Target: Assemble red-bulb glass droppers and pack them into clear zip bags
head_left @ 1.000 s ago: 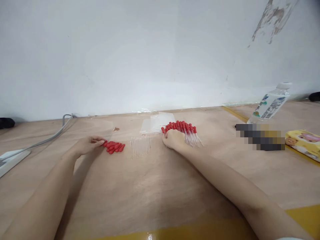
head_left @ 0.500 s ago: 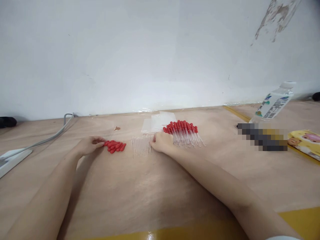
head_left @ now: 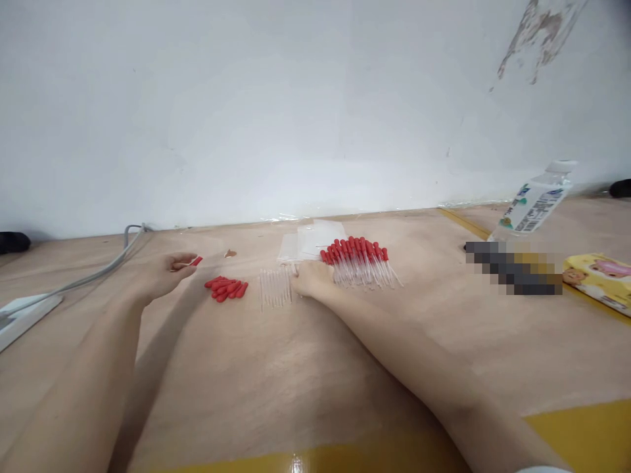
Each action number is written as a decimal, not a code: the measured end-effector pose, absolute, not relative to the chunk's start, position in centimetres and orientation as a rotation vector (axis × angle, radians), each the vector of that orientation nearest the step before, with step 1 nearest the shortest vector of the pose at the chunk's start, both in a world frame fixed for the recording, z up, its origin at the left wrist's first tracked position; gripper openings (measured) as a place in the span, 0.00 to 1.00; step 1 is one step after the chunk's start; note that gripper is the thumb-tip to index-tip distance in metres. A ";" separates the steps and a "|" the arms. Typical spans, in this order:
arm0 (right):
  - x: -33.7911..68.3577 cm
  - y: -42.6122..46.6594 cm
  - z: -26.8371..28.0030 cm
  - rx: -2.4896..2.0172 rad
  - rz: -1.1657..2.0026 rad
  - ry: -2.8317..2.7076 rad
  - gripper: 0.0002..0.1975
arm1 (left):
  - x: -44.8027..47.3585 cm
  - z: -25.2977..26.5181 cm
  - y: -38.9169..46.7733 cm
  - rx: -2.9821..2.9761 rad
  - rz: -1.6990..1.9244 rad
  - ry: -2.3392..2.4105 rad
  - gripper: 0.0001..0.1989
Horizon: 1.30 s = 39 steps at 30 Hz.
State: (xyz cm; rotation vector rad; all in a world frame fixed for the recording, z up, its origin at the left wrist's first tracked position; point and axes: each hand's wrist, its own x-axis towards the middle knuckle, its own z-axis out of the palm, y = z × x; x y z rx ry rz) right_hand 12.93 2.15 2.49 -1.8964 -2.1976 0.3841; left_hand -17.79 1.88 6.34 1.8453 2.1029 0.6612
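Between the thumb and fingers of my left hand (head_left: 172,274) is a red rubber dropper bulb (head_left: 196,261), held just above the table. A small pile of similar red bulbs (head_left: 227,288) lies to its right. My right hand (head_left: 312,278) is closed at the right end of a row of thin clear dropper tubes (head_left: 275,289), pinching one tube; its fingers hide most of it. Beyond that hand lies a bunch of droppers (head_left: 362,261) with red bulbs fitted on clear tubes, bulbs toward the wall.
Translucent white sheets or bags (head_left: 318,238) lie behind the tubes. A grey cable (head_left: 106,269) runs to a white object (head_left: 29,312) at left. To the right are a tilted clear bottle (head_left: 535,203), a blurred-out dark item (head_left: 513,268) and a yellow packet (head_left: 599,279). The wall rises behind.
My left hand has lifted up and left from the pile, taking a red bulb. My right hand stays by the tubes, with its fingers slightly shifted.
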 end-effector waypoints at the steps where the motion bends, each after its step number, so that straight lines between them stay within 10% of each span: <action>1: 13.6 2.0 2.4 -1.868 0.351 -2.184 0.14 | -17.3 6.4 2.0 1.887 0.684 2.112 0.25; 16: 24.6 -3.2 -1.9 -1.016 0.046 -2.120 0.09 | 2.7 -1.3 -4.0 2.242 0.971 1.288 0.13; 39: 23.6 -3.1 -2.8 -0.788 0.145 -2.198 0.09 | 3.1 -2.6 -4.3 2.133 1.236 1.265 0.11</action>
